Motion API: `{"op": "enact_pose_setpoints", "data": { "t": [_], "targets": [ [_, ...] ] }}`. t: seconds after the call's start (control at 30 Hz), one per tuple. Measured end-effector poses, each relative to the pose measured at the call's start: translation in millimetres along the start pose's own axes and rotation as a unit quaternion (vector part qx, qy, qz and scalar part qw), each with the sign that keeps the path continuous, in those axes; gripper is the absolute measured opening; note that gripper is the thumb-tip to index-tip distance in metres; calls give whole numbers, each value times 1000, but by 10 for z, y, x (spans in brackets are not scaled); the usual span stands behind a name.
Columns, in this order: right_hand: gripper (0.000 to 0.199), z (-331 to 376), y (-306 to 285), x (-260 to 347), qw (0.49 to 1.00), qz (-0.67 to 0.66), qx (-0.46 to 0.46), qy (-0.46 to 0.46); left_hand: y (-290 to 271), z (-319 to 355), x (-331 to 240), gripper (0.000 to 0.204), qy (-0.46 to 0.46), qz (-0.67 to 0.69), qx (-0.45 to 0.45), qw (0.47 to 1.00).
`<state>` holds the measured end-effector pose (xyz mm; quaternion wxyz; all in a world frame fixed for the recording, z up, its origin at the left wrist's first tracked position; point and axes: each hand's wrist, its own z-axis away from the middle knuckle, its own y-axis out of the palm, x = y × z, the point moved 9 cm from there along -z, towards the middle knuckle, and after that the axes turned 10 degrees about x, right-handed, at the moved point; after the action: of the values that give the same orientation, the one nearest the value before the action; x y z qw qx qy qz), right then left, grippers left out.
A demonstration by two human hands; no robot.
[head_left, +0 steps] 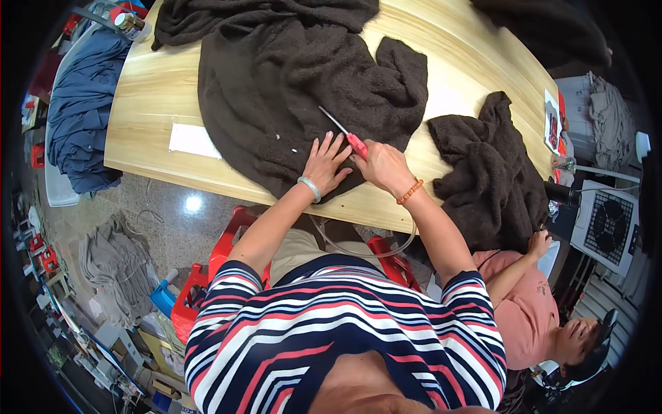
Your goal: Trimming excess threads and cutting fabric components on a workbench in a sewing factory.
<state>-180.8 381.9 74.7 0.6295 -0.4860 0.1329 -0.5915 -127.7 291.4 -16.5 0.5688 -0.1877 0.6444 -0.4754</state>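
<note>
- Dark brown cloth: lay spread and rumpled in front of me, its near part reaching the front edge; two or so white specks sat on it, left of my fingers.
- My left fingers: spread, palm side down on the cloth, thumb out to the side, gripping nothing.
- Red-handled tool: slim metal end pointed up and left, past my left fingertips; could not tell its exact kind, nor whether the tip touched the cloth.
- My right fingers: closed around the red handle, just beside the left.
- Step, my judgement: detail work at one spot, left side steadying, right side guiding. Next move seemed to call for a taut, flat patch under the tip and my left fingertips clear of the metal.
- Surface and room: blue cloth heaped in a white bin at far left; grey cloth on the floor; red stool by my legs.
- Pale wood-grain surface: bore a white sheet left of the cloth.
- Second dark bundle: lay crumpled at right, a co-worker's hand at its near end.
- Far right: patterned sheet, dark print on white.
</note>
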Motion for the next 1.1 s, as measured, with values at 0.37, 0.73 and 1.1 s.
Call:
{"op": "enact_pose_setpoints", "data": {
  "t": [0.37, 0.73, 1.1],
  "targets": [
    [32, 145, 16, 59, 999, 38, 36, -8, -341, -65, 579, 46, -117, -124, -86, 982],
    [34, 58, 70, 75, 995, 28, 83, -43, -299, -46, 533, 46, -80, -92, -57, 991],
    [29, 428, 192, -87, 996, -13, 83, -34, -749, 1301, 728, 52, -210, -135, -158, 955]
  ]
}}
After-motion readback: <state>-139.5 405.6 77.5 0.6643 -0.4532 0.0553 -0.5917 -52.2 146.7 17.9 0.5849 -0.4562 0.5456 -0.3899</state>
